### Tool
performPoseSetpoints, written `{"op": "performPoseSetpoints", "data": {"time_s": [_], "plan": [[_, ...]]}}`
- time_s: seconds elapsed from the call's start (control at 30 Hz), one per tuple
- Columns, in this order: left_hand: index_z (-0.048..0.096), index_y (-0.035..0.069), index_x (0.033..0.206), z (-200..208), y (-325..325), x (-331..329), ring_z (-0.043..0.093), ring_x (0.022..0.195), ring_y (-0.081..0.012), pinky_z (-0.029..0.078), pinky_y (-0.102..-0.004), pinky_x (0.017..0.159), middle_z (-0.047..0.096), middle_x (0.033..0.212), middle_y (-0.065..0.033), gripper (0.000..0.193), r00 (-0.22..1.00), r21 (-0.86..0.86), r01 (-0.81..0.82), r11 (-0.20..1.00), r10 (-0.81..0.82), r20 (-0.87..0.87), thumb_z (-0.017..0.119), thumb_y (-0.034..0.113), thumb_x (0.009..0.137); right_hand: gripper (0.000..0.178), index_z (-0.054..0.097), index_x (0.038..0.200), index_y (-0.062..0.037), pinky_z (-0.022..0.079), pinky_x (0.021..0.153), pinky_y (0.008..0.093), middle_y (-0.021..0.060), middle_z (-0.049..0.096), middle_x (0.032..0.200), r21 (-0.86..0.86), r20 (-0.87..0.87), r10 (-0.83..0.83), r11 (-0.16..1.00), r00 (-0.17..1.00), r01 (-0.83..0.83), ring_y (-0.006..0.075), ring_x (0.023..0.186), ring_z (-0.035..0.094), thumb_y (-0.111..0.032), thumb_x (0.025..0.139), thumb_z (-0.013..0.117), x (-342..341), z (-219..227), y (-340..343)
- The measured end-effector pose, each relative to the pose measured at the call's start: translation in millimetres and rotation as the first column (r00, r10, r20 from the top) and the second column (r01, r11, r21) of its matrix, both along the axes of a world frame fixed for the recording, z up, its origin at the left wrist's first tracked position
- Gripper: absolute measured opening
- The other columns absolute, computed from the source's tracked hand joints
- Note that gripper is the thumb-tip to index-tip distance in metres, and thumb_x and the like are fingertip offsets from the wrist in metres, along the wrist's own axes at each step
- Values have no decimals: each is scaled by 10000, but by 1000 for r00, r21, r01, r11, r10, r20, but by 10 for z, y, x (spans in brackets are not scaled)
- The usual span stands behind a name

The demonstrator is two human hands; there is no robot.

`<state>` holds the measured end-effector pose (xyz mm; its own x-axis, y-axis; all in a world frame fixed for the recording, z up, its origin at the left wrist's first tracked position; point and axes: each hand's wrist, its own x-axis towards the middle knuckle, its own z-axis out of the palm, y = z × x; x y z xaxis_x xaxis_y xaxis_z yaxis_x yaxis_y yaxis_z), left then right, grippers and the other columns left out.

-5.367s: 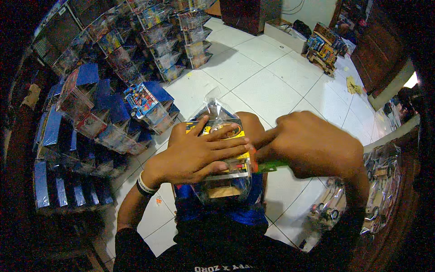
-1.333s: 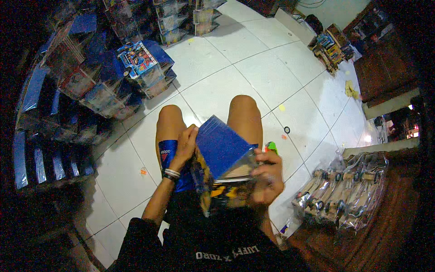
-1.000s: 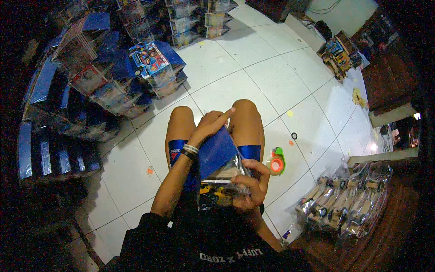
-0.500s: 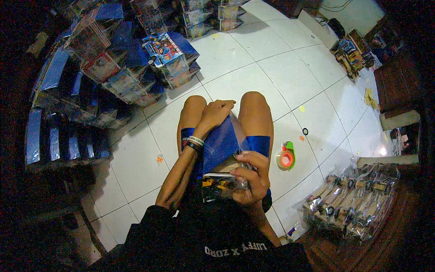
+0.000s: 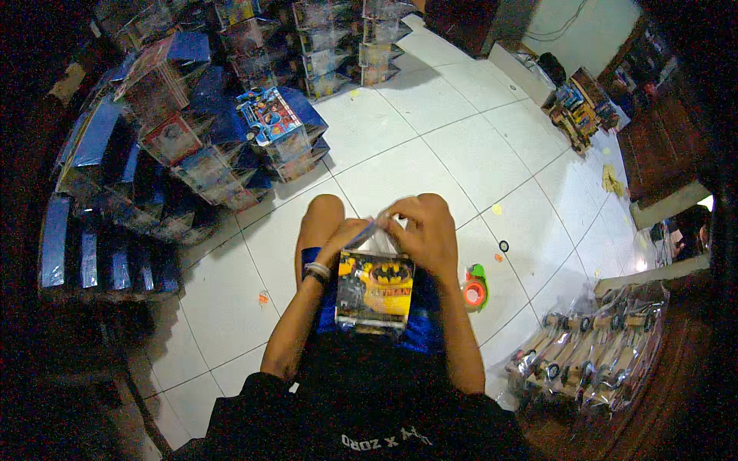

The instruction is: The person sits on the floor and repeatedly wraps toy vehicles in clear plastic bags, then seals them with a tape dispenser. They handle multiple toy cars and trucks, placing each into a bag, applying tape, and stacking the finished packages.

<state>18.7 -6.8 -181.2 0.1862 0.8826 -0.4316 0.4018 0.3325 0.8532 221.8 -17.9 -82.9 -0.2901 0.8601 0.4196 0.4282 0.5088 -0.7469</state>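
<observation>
Hands meet at the top of a boxed toy in the head view, which is the only view. The boxed toy (image 5: 374,290) stands upright on the person's lap, between the thighs, its yellow and black printed card facing the camera and a clear plastic wrap rising above its upper edge. The left hand (image 5: 344,234) pinches the upper left corner of that wrap, with a banded wrist just below and left of the box. The right hand (image 5: 425,228) is curled over the upper right corner, fingers closed on the same plastic, so both hands grasp the wrap at the top of the box and nearly touch each other there. Blue shorts (image 5: 423,326) show on either side of the box and under it.

Just right of the box, on the white tiled floor (image 5: 400,165), lies a green and red tape dispenser (image 5: 475,289), close to the right forearm but apart from it. Farther right and lower than the box, a row of clear-wrapped toy vehicles (image 5: 592,361) lies beside a dark wooden edge. Up and left of the box, well apart from it, rise stacks of blue toy boxes (image 5: 231,154), some tilted. Beyond the box, at the far wall, stand more stacked clear packages (image 5: 350,42).
</observation>
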Motion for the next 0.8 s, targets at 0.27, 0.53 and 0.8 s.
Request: {"op": "performPoseSetpoints", "data": {"time_s": [0.27, 0.53, 0.8], "plan": [[666, 32, 1094, 913, -567, 238, 643, 911, -356, 522, -442, 822, 657, 955, -144, 272, 970, 880, 69, 470, 173, -169, 643, 272, 968, 144, 805, 953, -82, 509, 809, 331, 33, 757, 960, -282, -104, 399, 867, 911, -412, 157, 907, 688, -172, 844, 781, 134, 10, 739], [702, 30, 894, 1108, -435, 352, 610, 863, -360, 497, -464, 749, 637, 880, -176, 336, 706, 571, 489, 659, 84, -703, 686, 364, 934, 167, 797, 975, -125, 529, 751, 346, 16, 785, 923, -182, 2, 386, 907, 922, -379, 176, 871, 726, -210, 832, 805, 264, 29, 802], [686, 62, 883, 989, -836, 288, 636, 781, -319, 483, -452, 711, 616, 866, -139, 252, 779, 782, 360, 509, 297, -552, 727, 307, 924, 137, 750, 953, -122, 528, 797, 420, 73, 721, 948, 96, 123, 447, 883, 886, -459, 321, 911, 666, -204, 844, 764, 186, 55, 706]]}}
